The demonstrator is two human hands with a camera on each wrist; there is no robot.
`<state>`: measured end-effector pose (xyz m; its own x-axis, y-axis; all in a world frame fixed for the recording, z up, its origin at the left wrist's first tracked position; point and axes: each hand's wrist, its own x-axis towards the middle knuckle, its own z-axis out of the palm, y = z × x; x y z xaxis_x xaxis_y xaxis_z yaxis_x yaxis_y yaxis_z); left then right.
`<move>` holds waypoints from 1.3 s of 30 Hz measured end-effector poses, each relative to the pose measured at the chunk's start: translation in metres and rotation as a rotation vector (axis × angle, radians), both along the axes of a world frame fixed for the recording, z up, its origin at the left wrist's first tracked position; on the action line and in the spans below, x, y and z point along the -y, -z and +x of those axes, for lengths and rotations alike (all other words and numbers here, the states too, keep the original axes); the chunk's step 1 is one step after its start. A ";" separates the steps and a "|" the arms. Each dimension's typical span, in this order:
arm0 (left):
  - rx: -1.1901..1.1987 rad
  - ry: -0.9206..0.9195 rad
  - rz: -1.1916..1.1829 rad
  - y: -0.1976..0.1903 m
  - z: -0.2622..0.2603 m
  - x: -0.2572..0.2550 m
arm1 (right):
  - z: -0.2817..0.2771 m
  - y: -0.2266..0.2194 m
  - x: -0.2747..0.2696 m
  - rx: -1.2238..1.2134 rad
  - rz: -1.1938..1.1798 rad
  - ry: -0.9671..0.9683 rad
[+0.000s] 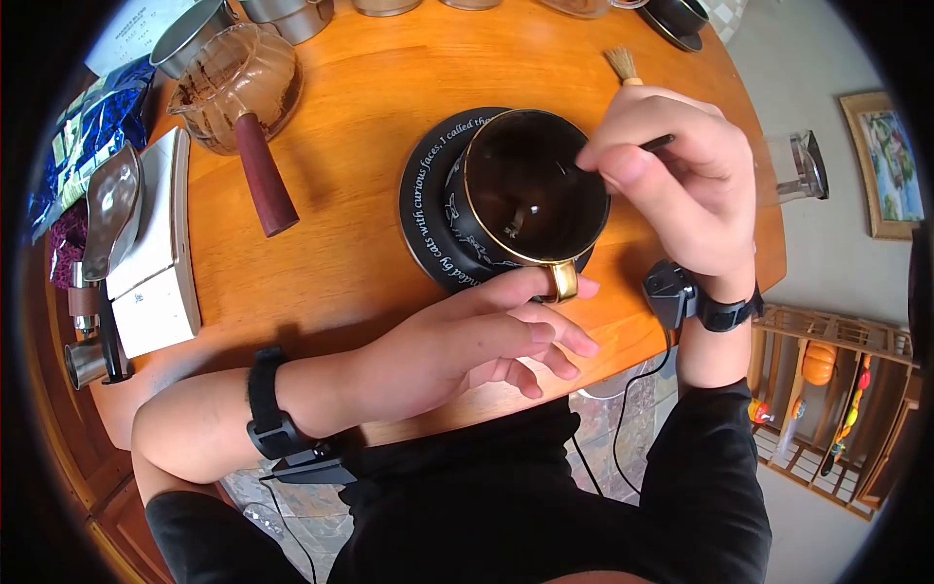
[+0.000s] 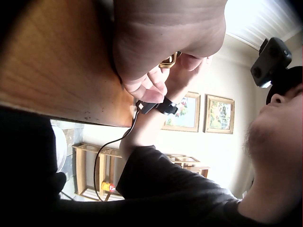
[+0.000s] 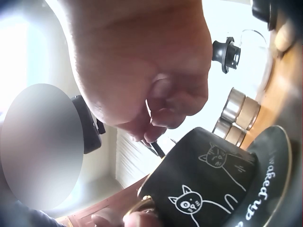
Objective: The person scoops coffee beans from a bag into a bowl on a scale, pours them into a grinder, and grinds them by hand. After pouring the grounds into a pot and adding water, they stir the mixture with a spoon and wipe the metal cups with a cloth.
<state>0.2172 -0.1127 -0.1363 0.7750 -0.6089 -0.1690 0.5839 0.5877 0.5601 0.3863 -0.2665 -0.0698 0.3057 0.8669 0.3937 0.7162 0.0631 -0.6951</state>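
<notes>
A black cup (image 1: 463,216) with a gold rim and white cat drawings sits on a black lettered saucer (image 1: 420,219). Dark liquid (image 1: 530,185) fills much of its inside. My left hand (image 1: 482,341) holds the cup's gold handle (image 1: 565,281), one fingertip showing past it, the other fingers loosely bent below. Over the cup's right rim, my right hand (image 1: 686,175) pinches a thin dark-handled utensil (image 1: 660,143) between thumb and fingers. Its lower end is hidden, so I cannot tell its kind. The right wrist view shows the utensil's slim shaft (image 3: 157,149) above the rim.
A glass coffee pot (image 1: 255,92) with a wooden handle (image 1: 263,180) stands at left, near a white scale-like device (image 1: 156,243) and a blue bag (image 1: 92,136). A small brush (image 1: 621,66) lies behind my right hand. A cable (image 1: 623,419) hangs off the table's front edge.
</notes>
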 end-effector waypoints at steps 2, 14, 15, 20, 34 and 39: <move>-0.003 -0.003 0.007 0.000 0.000 0.000 | -0.001 0.002 -0.003 0.069 0.009 -0.003; 0.007 -0.004 0.023 -0.002 0.000 0.000 | -0.003 0.002 0.002 -0.195 -0.059 0.112; 0.002 -0.005 0.020 -0.001 0.000 0.000 | 0.000 0.004 0.003 -0.146 -0.024 0.170; 0.015 -0.007 0.017 -0.001 0.000 0.000 | 0.008 -0.003 0.010 -0.247 -0.083 0.107; 0.026 -0.009 0.019 0.001 0.001 0.000 | 0.012 0.006 0.005 -0.223 0.025 0.374; 0.027 -0.009 0.019 -0.001 0.000 -0.001 | 0.014 0.008 0.003 -0.243 0.006 0.195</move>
<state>0.2171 -0.1116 -0.1357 0.7847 -0.5990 -0.1596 0.5635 0.5820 0.5863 0.4001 -0.2690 -0.0775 0.5518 0.7806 0.2935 0.5281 -0.0547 -0.8474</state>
